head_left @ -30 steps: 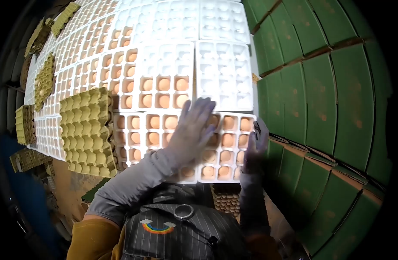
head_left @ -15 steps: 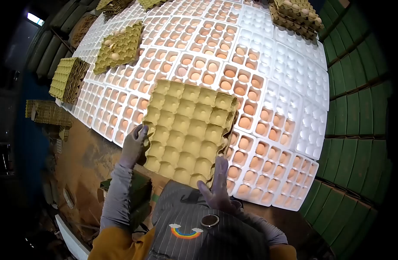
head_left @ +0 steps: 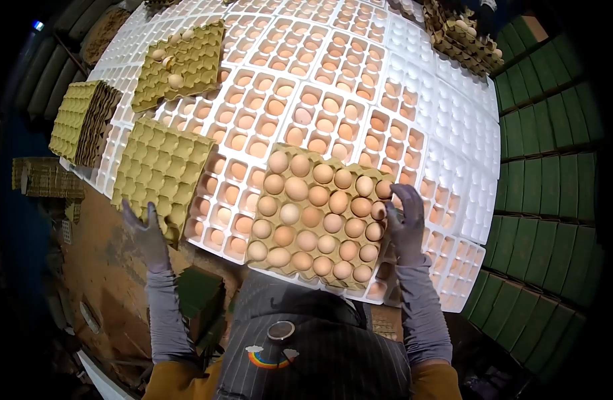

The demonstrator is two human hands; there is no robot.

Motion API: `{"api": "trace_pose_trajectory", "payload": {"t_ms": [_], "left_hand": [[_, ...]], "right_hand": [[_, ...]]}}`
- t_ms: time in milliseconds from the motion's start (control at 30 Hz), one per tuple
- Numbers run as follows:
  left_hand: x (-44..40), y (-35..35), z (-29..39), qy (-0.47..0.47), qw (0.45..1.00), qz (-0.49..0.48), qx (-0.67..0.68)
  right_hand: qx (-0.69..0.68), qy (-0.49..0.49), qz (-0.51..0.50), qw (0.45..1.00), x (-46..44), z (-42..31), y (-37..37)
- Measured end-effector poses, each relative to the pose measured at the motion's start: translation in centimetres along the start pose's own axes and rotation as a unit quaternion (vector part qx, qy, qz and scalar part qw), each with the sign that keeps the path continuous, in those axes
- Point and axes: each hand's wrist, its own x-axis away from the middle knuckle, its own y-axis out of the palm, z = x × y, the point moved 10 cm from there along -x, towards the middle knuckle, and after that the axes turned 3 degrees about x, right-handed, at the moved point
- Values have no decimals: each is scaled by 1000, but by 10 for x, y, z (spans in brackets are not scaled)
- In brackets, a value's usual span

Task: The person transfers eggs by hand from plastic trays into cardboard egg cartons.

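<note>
A pulp egg tray [head_left: 317, 264] filled with brown eggs rests on the white foam trays in front of me. My right hand [head_left: 408, 227], gloved, is at its right edge, fingers curved and apart beside the outermost eggs; no clear grip shows. To the left lies an empty yellowish pulp tray [head_left: 161, 170], partly over the foam trays. My left hand [head_left: 148, 233], also gloved, is at this tray's near edge with thumb and fingers spread. Whether the fingertips still touch the tray I cannot tell.
White foam trays [head_left: 453, 143] cover the table, many holding eggs. Farther left are a pulp tray with a few eggs [head_left: 180, 67] and a stack of pulp trays [head_left: 83, 123]. More stacked pulp trays [head_left: 461, 40] stand back right. Green boxes [head_left: 526, 233] line the right side.
The empty pulp tray has moved left off the stack, uncovering the egg-filled tray. My left hand moved left with it and opened; my right hand moved up and right to the filled tray's edge.
</note>
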Motion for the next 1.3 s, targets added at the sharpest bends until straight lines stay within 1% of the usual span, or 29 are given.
{"api": "trace_pose_trajectory", "payload": {"t_ms": [33,67,100,133,267,333,367,400,467,500,533,567,600,633,667,733,800,867,933,967,1000,1033,1067,1100,1133,1167,1200,1267,1300], "left_hand": [[-11,10,59,-26,981,-22,190],[-16,43,91,-12,961,-142,237],[-16,72,129,72,948,-228,208],[-13,92,179,227,921,-259,182],[4,159,264,424,821,-370,94],[1,178,267,438,811,-379,84],[-4,182,263,412,822,-381,102],[-7,185,259,384,831,-383,120],[-1,184,265,406,812,-413,78],[10,187,268,469,775,-417,73],[12,190,268,469,773,-421,75],[13,194,268,462,771,-432,79],[12,197,268,455,769,-442,81],[13,200,268,456,770,-442,64],[12,200,268,457,769,-443,63],[-8,204,252,281,816,-480,158],[-10,202,253,299,813,-474,159],[9,196,266,468,760,-442,93],[11,193,266,475,755,-446,76],[-4,195,257,294,797,-491,194],[-13,200,243,99,798,-512,302],[-16,201,236,-110,748,-501,422],[-18,208,234,-179,671,-495,523],[-16,211,237,-135,722,-535,418],[-11,210,261,57,772,-542,326],[-7,201,293,240,805,-491,230],[7,197,296,233,832,-483,144],[25,211,301,357,822,-441,44],[25,214,298,359,821,-441,43]], "right_hand": [[57,-25,-17,998,-10,7,3],[113,-50,-35,992,-19,14,7],[109,-58,-79,989,-22,27,18],[111,-55,-83,989,-26,34,20],[102,-105,-152,978,-36,33,29],[16,-31,-142,989,-39,44,25],[-83,87,-123,985,-38,54,20],[-295,237,-117,918,-33,70,25],[-556,302,-32,774,-32,77,22],[-615,313,-48,722,-35,73,25],[-597,317,-67,734,-38,71,26],[-414,313,-194,833,-46,55,32],[-206,290,-311,881,-47,43,39],[-85,86,-267,956,-55,22,44],[65,29,-298,952,-57,0,50],[106,-28,-299,948,-60,-1,66],[112,10,-311,944,-66,8,68],[115,47,-328,936,-63,17,72],[201,-109,-303,925,-60,-1,77],[194,-99,-301,928,-61,1,77],[193,-97,-300,929,-64,2,75],[161,-43,-320,933,-67,7,73],[129,10,-341,931,-66,14,72],[-37,107,-349,930,-63,32,73],[-199,198,-346,896,-59,46,75],[-411,306,-312,800,-57,38,71],[-535,304,-295,731,-61,21,67],[-510,282,-267,768,-67,4,63],[-361,131,-263,885,-78,-2,66]]}}
